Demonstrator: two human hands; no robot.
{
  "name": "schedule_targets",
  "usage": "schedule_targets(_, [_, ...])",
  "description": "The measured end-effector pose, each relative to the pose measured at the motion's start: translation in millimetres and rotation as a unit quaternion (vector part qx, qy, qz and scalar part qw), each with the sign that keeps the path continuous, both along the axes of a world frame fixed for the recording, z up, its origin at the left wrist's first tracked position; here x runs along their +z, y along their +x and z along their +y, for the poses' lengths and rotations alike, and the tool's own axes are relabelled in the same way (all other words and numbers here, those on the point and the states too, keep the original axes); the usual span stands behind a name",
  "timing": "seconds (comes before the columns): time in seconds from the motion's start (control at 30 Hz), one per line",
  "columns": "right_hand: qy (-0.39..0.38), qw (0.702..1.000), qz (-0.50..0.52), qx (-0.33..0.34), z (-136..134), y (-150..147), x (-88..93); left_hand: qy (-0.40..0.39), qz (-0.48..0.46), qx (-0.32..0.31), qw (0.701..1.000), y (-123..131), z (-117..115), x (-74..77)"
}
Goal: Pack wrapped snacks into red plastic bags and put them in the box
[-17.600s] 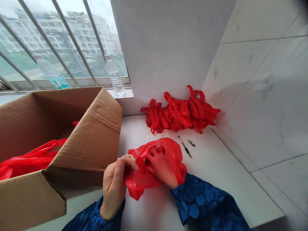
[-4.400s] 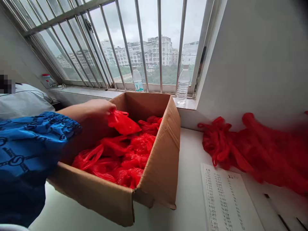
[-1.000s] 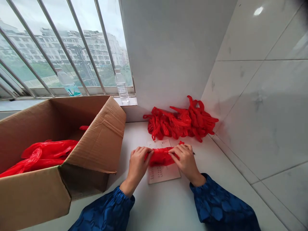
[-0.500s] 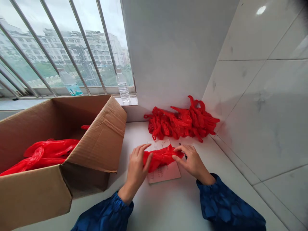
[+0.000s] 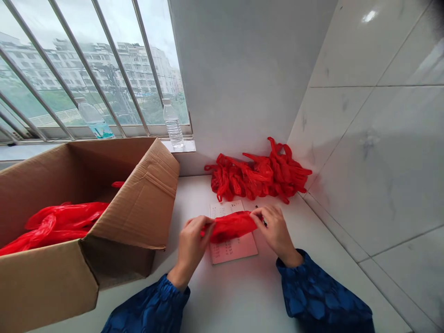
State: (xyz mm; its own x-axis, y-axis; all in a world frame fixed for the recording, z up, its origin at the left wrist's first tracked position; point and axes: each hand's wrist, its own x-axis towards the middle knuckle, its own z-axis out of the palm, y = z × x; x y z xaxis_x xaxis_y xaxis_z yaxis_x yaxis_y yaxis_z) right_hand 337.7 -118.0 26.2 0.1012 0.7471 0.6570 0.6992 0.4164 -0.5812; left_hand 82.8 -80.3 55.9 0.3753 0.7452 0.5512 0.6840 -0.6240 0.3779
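Observation:
A red plastic bag (image 5: pixel 233 226) is stretched sideways between my two hands, bunched into a narrow strip. My left hand (image 5: pixel 194 240) pinches its left end between thumb and fingers. At the other end, my right hand (image 5: pixel 272 229) grips the bag in the same pinching way. Beneath the bag lies a notebook (image 5: pixel 234 251) with rows of handwritten marks, partly covered by it. A dark pen (image 5: pixel 265 224) shows only in part beside my right hand.
Several knotted red bags (image 5: pixel 258 173) lie heaped against the wall behind the notebook. On the left stands an open cardboard box (image 5: pixel 135 199) with more red plastic (image 5: pixel 65 222) inside. Two bottles, one clear (image 5: pixel 173 124) and one blue-labelled (image 5: pixel 94 119), are at the barred window.
Both hands have closed from a spread pose onto the bag's ends. The bag is now drawn out straighter and flatter between them. The whole view has shifted slightly.

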Motion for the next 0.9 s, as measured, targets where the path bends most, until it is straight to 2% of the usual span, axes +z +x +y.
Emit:
schedule_targets(0.1, [-0.004,0.998,0.036,-0.045,0,13,-3.7,-0.013,-0.071,0.047,0.996,-7,1,-2.0])
schedule_targets(0.2, [-0.037,0.996,0.079,-0.037,-2,11,-4.6,-0.027,-0.100,0.048,0.993,-7,-3,0.2])
schedule_targets(0.37, [-0.084,0.985,0.150,0.018,-9,-12,3.8,-0.042,-0.034,-0.049,0.997,11,-16,20.9])
schedule_targets(0.43, [-0.084,0.984,0.156,0.018,-10,-16,7.1,-0.049,-0.013,-0.074,0.996,16,-17,28.8])
schedule_targets(0.5, [-0.058,0.979,0.194,-0.004,-10,-13,8.0,-0.070,-0.057,-0.063,0.994,16,-15,32.3])
schedule_targets(0.6, [-0.001,0.953,0.300,-0.040,-9,3,5.2,-0.092,-0.167,-0.025,0.981,7,-10,30.3])
schedule_targets(0.7, [0.011,0.933,0.359,-0.029,-9,19,3.1,-0.099,-0.231,-0.013,0.968,-1,-8,27.6])
schedule_targets(0.8, [0.049,0.944,0.323,-0.046,-16,23,10.7,-0.120,-0.275,-0.027,0.953,0,-15,31.5])
schedule_targets(0.9, [0.184,0.953,0.209,-0.115,-35,13,30.7,-0.148,-0.308,-0.058,0.938,6,-28,42.6])
